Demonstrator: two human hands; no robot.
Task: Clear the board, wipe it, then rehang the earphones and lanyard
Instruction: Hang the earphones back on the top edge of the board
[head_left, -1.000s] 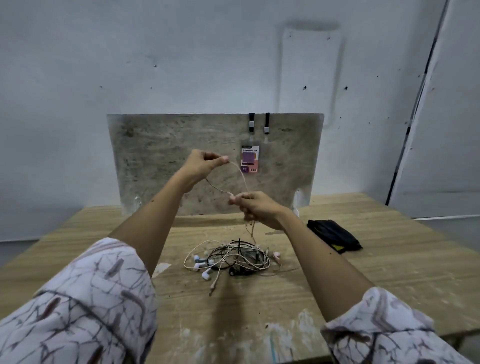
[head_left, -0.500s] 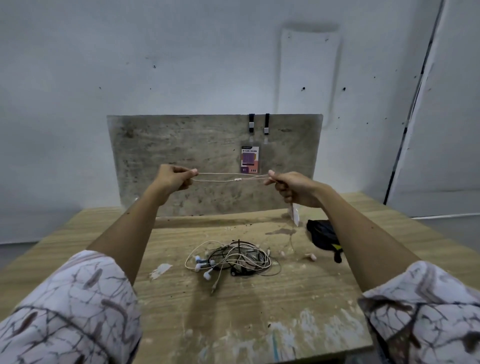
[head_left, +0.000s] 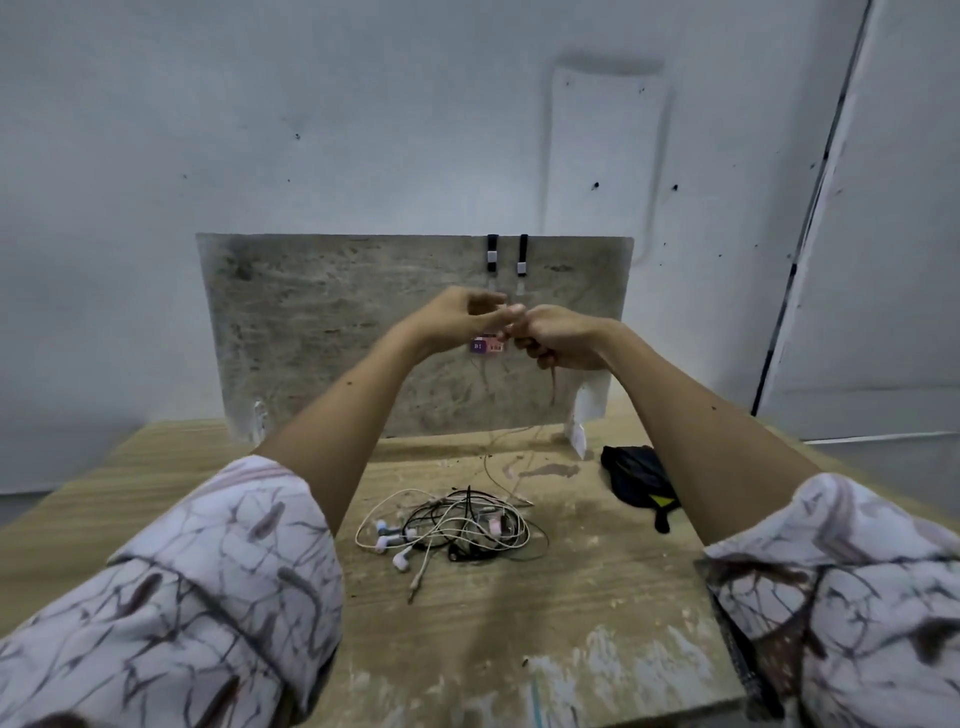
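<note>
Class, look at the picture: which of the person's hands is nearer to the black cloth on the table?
Right. The right hand is raised above-left of the black cloth; the left hand is further left.

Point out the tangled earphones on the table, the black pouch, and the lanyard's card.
tangled earphones (head_left: 457, 527), head view, middle of the pile.
black pouch (head_left: 636, 475), head view, its centre.
lanyard's card (head_left: 480, 346), head view, purple lower corner.

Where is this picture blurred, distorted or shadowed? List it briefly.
Head view: motion blur smears both sleeves and softens the left hand and right hand; the thin earphone cord below them is barely traceable. Wide-angle bending curves the table edges and the wall line at right. Soft shadow falls behind the board; no glare.
</note>
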